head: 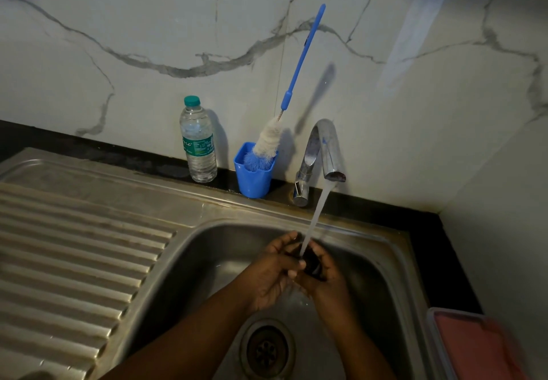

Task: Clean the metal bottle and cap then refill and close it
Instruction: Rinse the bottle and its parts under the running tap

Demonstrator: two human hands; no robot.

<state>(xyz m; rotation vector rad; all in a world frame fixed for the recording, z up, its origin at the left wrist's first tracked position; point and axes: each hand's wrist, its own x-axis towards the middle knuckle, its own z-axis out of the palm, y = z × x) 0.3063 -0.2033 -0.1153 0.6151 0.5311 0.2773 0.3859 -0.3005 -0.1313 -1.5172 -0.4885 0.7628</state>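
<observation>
Here both my hands are over the steel sink [382, 264], under the water running from the chrome tap [324, 154]. My left hand [274, 273] and my right hand [327, 281] are pressed in around a small dark object [310, 259], fingers curled onto it from both sides, and the stream lands right on it. It is too dark and too covered by my fingers to say for certain whether it is the cap or the top of the metal bottle; I cannot tell which. It sits between my palms, above the basin and up from the round drain [267, 350].

On the black worktop [430, 222] behind the sink, against the marbled wall, stands a clear plastic water bottle [198, 142] with a green cap, upright. Just beside it, to the right, is a blue cup [253, 179] holding a bottle brush [268, 142], bristles down in the cup, its long blue handle leaning up and to the right against the wall. The tap stands right of the cup. The ribbed draining board [74, 249] lies to my left. At the lower right edge a pink-lidded container [474, 347] shows, partly cut off.
</observation>
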